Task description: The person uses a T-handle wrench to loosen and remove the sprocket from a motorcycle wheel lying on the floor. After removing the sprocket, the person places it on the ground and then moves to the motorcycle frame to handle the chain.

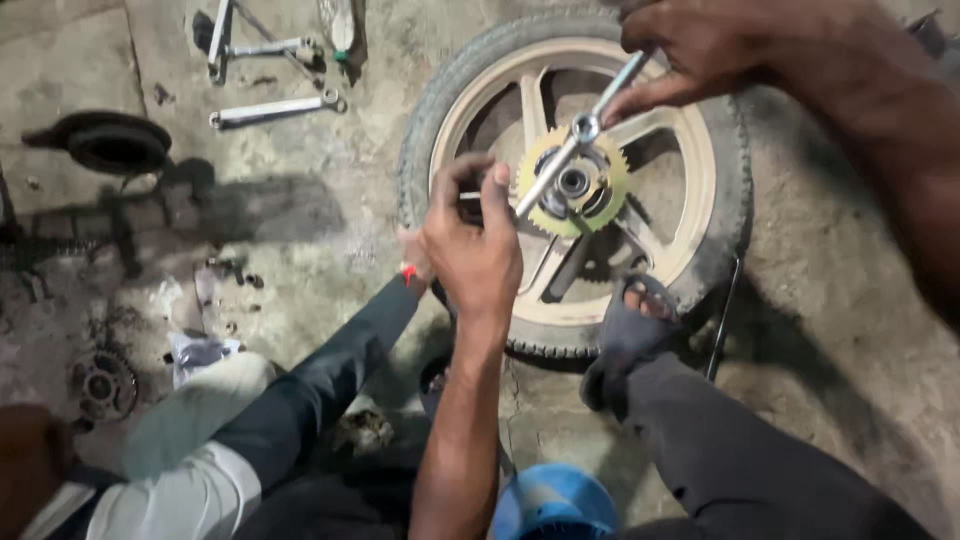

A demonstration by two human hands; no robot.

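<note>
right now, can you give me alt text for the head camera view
Two hands work a T-shaped wrench on the yellow sprocket of a motorcycle wheel lying flat on a concrete floor: the left hand grips its lower end, the right hand its upper. A sandalled foot rests on the tyre.

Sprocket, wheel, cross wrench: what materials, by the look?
Yellow-green toothed sprocket: probably coated steel, with a matte tint. Cream five-spoke wheel: likely painted cast alloy with thick one-piece spokes, inside a black rubber tyre. Silver cross wrench: bright steel, possibly plated, gripped by left hand and right hand.
</note>
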